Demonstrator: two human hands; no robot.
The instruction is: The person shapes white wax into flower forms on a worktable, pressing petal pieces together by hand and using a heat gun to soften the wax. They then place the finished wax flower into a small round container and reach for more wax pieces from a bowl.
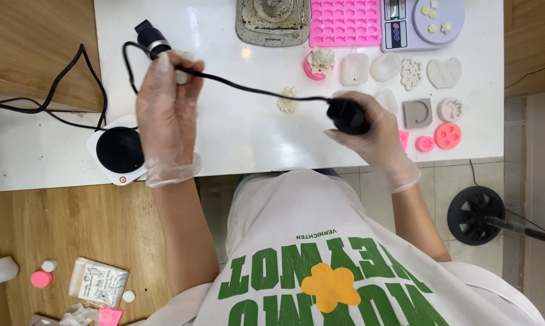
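Currently, head view: handling of a corded tool, judged mid-step, the cord being sorted between both hands.

Left hand (167,115), clear-gloved: fingers curled shut around the black cylindrical handpiece with a silver collar (152,40), held above the white tabletop (236,133).

Right hand (375,136), clear-gloved: closed on the black plug-like cord end (347,116), near the small pink and grey silicone moulds (432,124).

Thin black cord (254,92): runs slack between the two hands. Any next move appears to call for keeping that cord off the cream flower casting (287,101) beneath it.
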